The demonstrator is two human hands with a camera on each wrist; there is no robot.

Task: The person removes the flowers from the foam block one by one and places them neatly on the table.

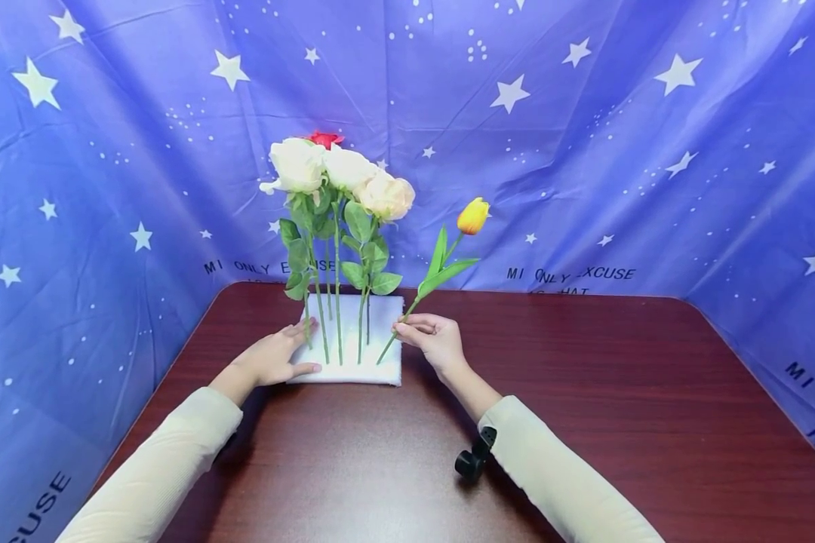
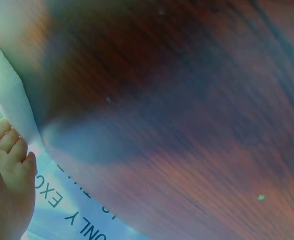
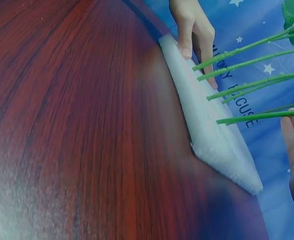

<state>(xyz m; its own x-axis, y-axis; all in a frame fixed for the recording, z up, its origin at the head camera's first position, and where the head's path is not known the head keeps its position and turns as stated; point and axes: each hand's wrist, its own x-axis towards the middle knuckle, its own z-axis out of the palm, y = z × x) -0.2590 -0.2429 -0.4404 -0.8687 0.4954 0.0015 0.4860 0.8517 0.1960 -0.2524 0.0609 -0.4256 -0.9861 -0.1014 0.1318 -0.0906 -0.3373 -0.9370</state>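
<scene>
A white foam block (image 1: pixel 389 374) lies on the table, with several artificial flowers standing in it. Two white roses (image 1: pixel 299 166), a pale peach rose (image 1: pixel 387 196) and a partly hidden red flower (image 1: pixel 326 139) rise from its left and middle. My left hand (image 1: pixel 275 360) rests on the block's left side, fingers and thumb spread around the stems. At the right, my right hand (image 1: pixel 438 343) pinches the stem of a yellow-orange tulip (image 1: pixel 474 216), which leans to the right. In the right wrist view, the tulip's stem (image 3: pixel 256 118) meets the block's top at its lower end.
The dark reddish wooden table (image 1: pixel 584 392) extends around the block. Behind and beside it hangs a blue curtain (image 1: pixel 448 90) with white stars and lettering. A small black device (image 1: pixel 474 456) is attached at the right sleeve's cuff.
</scene>
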